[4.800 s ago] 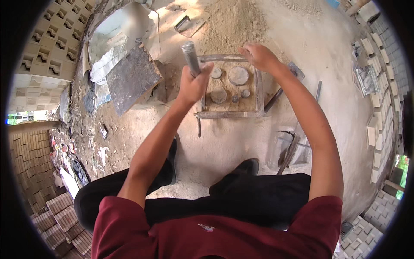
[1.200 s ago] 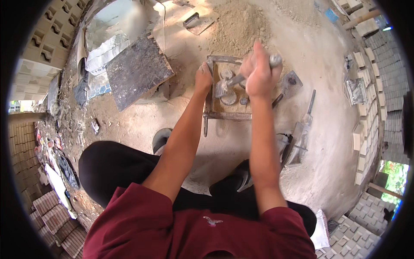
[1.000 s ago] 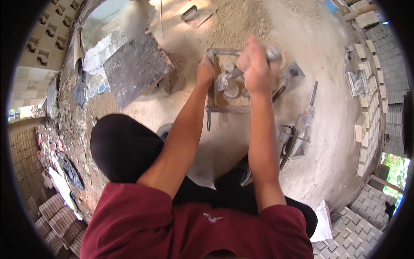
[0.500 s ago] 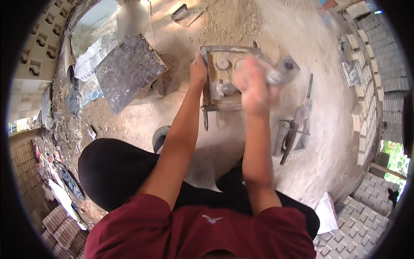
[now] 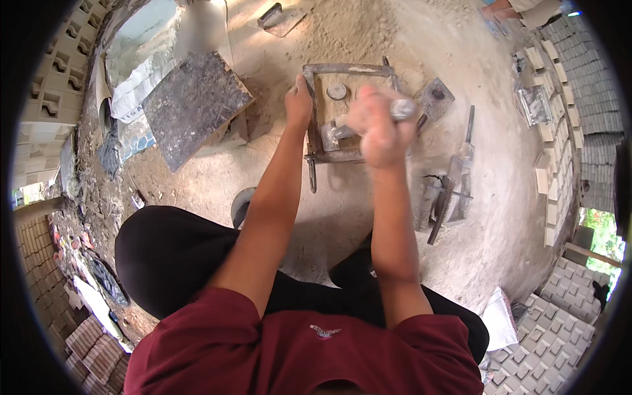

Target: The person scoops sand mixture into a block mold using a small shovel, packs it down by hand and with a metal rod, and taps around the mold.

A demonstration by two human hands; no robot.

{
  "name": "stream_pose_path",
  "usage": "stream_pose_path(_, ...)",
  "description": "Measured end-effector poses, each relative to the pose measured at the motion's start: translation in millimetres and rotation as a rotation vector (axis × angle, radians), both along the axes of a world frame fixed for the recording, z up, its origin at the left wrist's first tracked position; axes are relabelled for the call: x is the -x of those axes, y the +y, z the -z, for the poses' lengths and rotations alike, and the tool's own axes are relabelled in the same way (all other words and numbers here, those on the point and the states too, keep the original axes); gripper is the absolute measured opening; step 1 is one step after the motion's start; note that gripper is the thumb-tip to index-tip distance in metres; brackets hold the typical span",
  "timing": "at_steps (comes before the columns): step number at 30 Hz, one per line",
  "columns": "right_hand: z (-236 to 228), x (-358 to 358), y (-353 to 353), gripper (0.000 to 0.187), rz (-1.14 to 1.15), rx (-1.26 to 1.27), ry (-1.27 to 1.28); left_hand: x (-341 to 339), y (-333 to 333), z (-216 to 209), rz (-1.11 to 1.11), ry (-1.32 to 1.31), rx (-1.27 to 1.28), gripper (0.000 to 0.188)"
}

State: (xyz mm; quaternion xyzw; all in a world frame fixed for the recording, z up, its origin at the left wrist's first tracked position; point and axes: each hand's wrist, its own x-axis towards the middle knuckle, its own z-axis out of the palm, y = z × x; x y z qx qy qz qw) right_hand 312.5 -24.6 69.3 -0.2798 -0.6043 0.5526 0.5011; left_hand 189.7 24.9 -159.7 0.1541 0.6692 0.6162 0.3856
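Observation:
A rectangular metal mould frame lies on the ground in front of me, with sandy material in it. My left hand is closed on its left side bar. Over the frame's right half, my right hand is closed around a grey cylindrical bar, its round end showing beside the fist. Motion blurs this hand, and the rest of the bar is hidden. Inside the frame are a round grey disc and a grey metal piece, partly behind my right hand.
A dark square board stands to the left. Beyond the frame are a sand heap and a handled float. To the right lie a square plate with a knob and a long-handled metal tool. Another person's hand shows far right.
My right hand has tilted the bar, so its round end now faces up instead of its side pointing right. My left hand keeps its hold. The view has shifted slightly.

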Motion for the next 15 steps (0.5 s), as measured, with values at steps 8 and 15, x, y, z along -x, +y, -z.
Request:
stream_pose_path(8,-13.9,4.0,5.4,0.039,-0.017,0.121,0.169,7.4,-1.5,-1.8,-0.033,-0.037,-0.006,0.062)
stream_pose_path(15,2.9,3.6,-1.9,0.039,-0.002,0.158,0.069,4.6,-2.2,-9.3,-0.05,0.0,-0.027,0.061)
